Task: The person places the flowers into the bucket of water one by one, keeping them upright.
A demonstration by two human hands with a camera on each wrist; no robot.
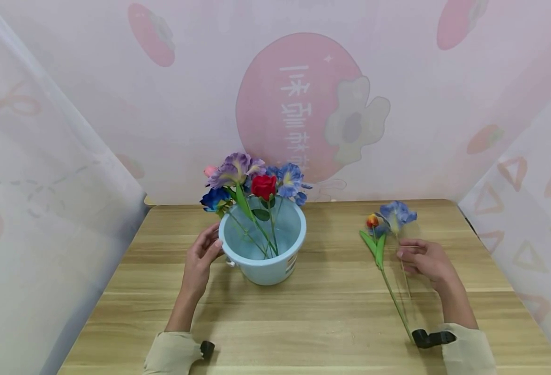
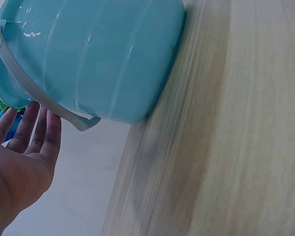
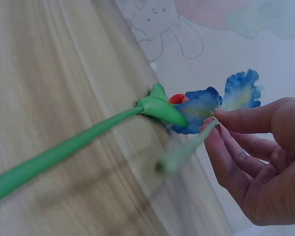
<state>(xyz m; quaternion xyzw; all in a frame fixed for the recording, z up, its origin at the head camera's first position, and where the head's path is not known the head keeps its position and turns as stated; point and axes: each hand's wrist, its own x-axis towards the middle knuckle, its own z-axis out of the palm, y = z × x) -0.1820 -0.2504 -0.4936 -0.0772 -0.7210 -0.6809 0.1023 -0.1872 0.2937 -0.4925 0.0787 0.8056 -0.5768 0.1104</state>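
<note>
A light blue bucket (image 1: 262,268) holds several artificial flowers, among them a red rose (image 1: 263,186) and a purple iris (image 1: 236,171). My left hand (image 1: 202,255) rests against the bucket's left side by the rim. In the left wrist view its fingers (image 2: 27,130) look mostly straight, beside the grey handle (image 2: 37,91). On the right, my right hand (image 1: 423,259) pinches the thin stem of a blue iris (image 1: 397,214) between thumb and fingertips, just below the bloom. Beside it lies an orange-red tulip (image 1: 372,221) with green leaves and a long stem.
Everything stands on a wood-grain table (image 1: 332,317). Behind it rises a pale printed backdrop (image 1: 200,94), with similar panels at both sides. Black wrist-camera mounts (image 1: 427,338) stick out from the sleeves.
</note>
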